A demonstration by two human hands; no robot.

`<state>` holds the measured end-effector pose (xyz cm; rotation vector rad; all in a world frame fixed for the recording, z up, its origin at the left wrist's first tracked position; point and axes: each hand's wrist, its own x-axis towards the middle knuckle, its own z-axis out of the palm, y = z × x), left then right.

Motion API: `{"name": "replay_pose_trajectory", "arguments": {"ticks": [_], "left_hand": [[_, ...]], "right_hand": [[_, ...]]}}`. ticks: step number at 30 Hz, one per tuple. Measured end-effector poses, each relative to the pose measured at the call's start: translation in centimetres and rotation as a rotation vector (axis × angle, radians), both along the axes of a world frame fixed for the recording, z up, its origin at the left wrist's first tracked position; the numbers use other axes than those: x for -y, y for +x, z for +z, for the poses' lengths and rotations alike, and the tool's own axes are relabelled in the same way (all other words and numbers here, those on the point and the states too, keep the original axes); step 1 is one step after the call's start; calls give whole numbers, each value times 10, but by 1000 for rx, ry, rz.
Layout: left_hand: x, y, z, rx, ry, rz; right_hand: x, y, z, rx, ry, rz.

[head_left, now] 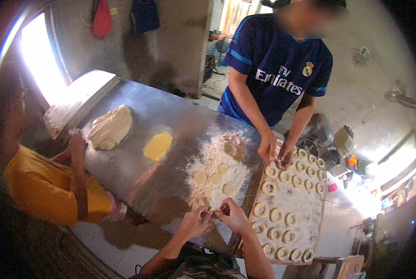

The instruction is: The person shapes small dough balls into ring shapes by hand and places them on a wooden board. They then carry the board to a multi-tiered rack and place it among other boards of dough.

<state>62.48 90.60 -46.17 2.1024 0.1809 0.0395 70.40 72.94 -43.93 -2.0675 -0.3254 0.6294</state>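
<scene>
Floury board (305, 203) bears dough rings (291, 214); the wearer's fingers (226, 206) pinch dough (212, 210).

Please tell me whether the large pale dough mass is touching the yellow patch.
Apart: the head view shows bare metal tabletop between the dough mass and the yellow patch.

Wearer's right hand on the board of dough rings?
No, the right hand is left of the board, pinching a small dough piece together with the left hand.
</scene>
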Motion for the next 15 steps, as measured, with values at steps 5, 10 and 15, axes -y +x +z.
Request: {"name": "replay_pose_trajectory", "arguments": {"ticks": [5, 10, 15], "left_hand": [[-6, 11, 49, 150, -204, -158], [-7, 34, 73, 218, -37, -346], [11, 44, 79, 642, 107, -103]], "right_hand": [[11, -15, 4, 77, 256, -190], [-27, -11, 23, 548, -5, -421], [-10, -13, 19, -73, 887, -150]]}}
